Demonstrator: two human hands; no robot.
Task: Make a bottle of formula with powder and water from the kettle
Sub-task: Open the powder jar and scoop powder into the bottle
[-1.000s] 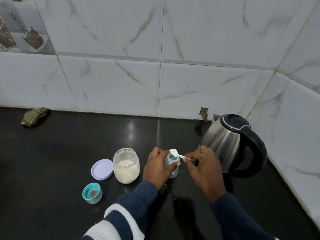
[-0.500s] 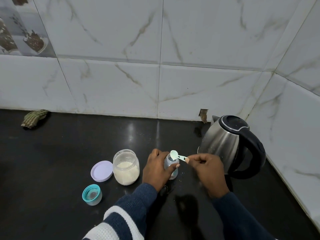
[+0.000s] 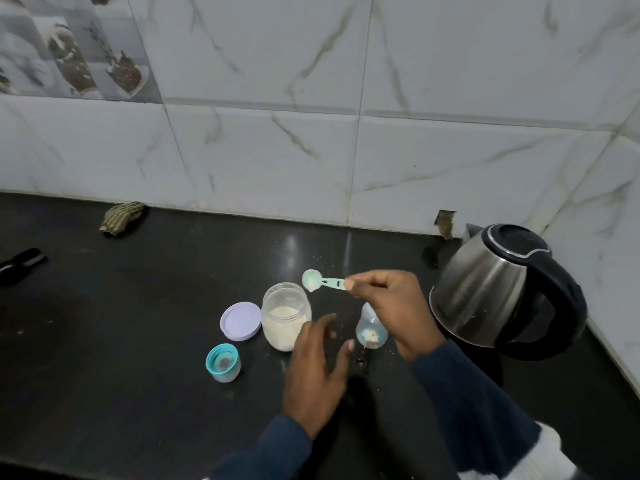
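A small clear baby bottle (image 3: 372, 332) stands upright on the black counter (image 3: 138, 341), with a little powder at its bottom. My right hand (image 3: 394, 306) pinches the handle of a pale green scoop (image 3: 322, 282), which hovers above the open powder jar (image 3: 285, 318). Between the jar and the bottle my left hand (image 3: 317, 372) floats with fingers spread, touching neither. The steel kettle (image 3: 498, 289) with a black lid and handle stands at the right.
The jar's lilac lid (image 3: 240, 320) lies left of the jar. A teal bottle cap (image 3: 223, 362) sits in front of it. A striped cloth (image 3: 121, 216) lies by the back wall, a black object (image 3: 19, 263) at the far left. Tiled walls close the back and right.
My left hand has let go of the bottle and opened. My right hand has carried the scoop from the bottle's mouth leftward to above the jar.
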